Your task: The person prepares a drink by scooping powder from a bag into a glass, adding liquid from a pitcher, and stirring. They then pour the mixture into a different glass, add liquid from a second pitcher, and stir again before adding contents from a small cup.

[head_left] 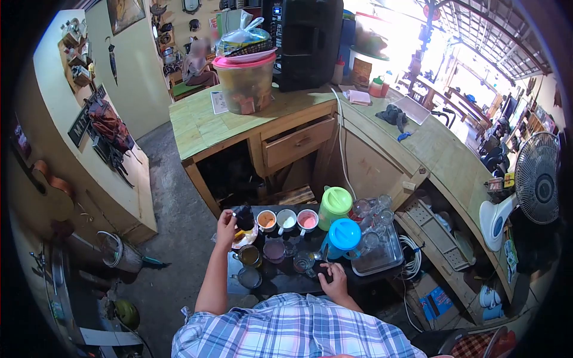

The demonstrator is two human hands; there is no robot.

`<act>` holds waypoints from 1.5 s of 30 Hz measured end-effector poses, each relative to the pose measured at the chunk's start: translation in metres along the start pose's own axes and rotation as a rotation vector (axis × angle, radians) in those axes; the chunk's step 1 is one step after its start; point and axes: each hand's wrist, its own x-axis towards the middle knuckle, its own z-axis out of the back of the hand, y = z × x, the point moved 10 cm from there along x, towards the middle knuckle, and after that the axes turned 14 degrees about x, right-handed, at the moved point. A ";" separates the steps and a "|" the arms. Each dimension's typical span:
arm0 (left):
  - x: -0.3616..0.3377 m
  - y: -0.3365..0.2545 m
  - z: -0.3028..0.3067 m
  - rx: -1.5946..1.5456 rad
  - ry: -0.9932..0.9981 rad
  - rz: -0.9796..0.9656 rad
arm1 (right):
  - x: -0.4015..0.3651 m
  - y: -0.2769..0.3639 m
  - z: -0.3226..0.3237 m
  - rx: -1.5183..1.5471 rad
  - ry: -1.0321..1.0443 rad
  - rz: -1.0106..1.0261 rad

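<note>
My left hand [225, 227] is closed on a black object [243, 217] whose kind I cannot make out. It hangs over a plate [245, 237] with yellow and dark bits on it. Beside that stand three white cups in a row: one with orange contents [267, 219], one with whitish contents [287, 219], one with pink contents [307, 219]. My right hand [334, 280] has its fingers curled near a clear glass mug [304, 261]; what it pinches, if anything, is too small to name. Nearer me are a mug with brownish liquid [249, 256], a purplish glass [274, 250] and a greyish glass mug [249, 277].
Right of the cups stand a green-lidded pitcher [335, 206] and a blue pitcher [344, 237]. A clear tray [379, 262] holds several glass mugs. Behind is a wooden counter [203, 128] with a pink-lidded bucket [246, 83] and a black speaker [305, 45]. A white fan [525, 185] stands at right.
</note>
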 end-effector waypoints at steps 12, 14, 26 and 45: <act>-0.072 -0.072 -0.061 -0.629 0.353 0.362 | 0.035 0.011 -0.014 0.557 0.025 -0.320; -0.083 -0.073 -0.073 -0.669 0.438 0.368 | 0.034 0.009 -0.029 0.848 0.053 -0.574; -0.113 -0.151 -0.108 -0.298 0.454 0.106 | 0.053 0.038 -0.013 0.940 0.072 -0.523; -0.125 -0.190 -0.129 -0.112 0.700 0.010 | 0.042 0.064 0.010 0.904 0.027 -0.420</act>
